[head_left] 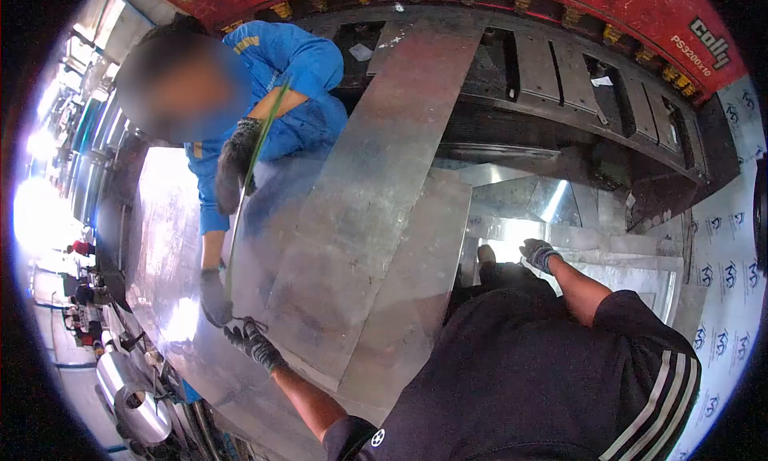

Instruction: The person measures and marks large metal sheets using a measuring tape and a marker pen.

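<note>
My left hand (254, 345), in a dark grey knit glove, reaches over a large shiny metal sheet (320, 261). Its fingers are apart at the sheet's near left part, close to a co-worker's gloved hand (214, 297); contact between the two hands cannot be made out. My right hand (540, 255), gloved too, hangs to the right of the sheet with its fingers loosely curled and nothing visible in them. The co-worker's other gloved hand (237, 167) is at a long, thin, bowed strip (258, 153) with a green edge, standing above the sheet.
A co-worker in blue (280, 61) leans over the sheet's far left. Behind stands a red machine (632, 29) with a slotted dark bed (552, 73). Metal offcuts (552, 201) lie to the right, beside a panel in printed film (720, 301). A metal coil (136, 405) sits lower left.
</note>
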A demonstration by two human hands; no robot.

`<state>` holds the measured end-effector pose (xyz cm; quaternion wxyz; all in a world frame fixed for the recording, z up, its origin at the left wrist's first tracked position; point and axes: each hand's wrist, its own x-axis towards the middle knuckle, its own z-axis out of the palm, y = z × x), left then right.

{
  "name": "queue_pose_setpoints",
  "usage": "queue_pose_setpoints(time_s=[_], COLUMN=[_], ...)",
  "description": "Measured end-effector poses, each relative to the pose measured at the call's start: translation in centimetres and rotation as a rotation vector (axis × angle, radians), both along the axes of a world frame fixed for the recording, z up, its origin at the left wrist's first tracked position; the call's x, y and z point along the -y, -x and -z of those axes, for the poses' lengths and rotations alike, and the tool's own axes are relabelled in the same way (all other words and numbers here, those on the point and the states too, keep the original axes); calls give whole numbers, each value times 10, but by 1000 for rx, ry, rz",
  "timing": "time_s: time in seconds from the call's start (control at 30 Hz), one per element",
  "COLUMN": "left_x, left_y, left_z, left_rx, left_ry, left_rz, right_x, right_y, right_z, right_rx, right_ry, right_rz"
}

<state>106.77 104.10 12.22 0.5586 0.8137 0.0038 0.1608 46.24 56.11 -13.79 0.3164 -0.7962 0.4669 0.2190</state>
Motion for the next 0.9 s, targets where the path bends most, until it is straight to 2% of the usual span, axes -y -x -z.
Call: queue_pose_setpoints(time_s=[0.07,0.13,0.23,0.27,0.37,0.43,0.5,0.53,0.57,0.6,0.63,0.67,0.7,0.77,0.8,0.83,0.9], left_x=[20,26,38,54,81,126,162,186,207,225,244,258,270,300,320,335,365], left_y=[13,15,50,72,118,167,205,231,255,276,296,314,328,354,382,397,425], left_z=[-3,12,40,40,73,49,47,35,26,22,21,21,28,44,32,34,39], left_rx=[1,20,-15,-40,-85,-217,-283,-296,-311,-332,-346,-356,-368,-220,-342,-351,449], left_ry=[-17,-30,57,235,332,317,342,287,226,204,222,244,228,-93,-9,-24,-669], left_rz=[18,55,125,210,361,382,463,527,594,618,767,915,936,1176,1149,1164,1381], right_x=[-3,-9,-3,1,14,8,9,25,24,30,38,48,62,78,87,96,123], right_y=[4,3,13,21,54,44,21,58,88,111,140,153,163,203,231,241,302], right_z=[-6,-23,-22,-12,37,-45,-143,-77,-12,39,82,53,21,18,19,-12,0], right_rx=[31,206,101,107,116,34,-34,-44,176,567,963,623,263,254,224,216,-22], right_ry=[27,167,145,102,103,85,30,14,130,-60,-241,56,327,261,273,67,223], right_rz=[46,43,6,9,-35,-44,15,41,164,377,591,221,-150,117,54,425,38])
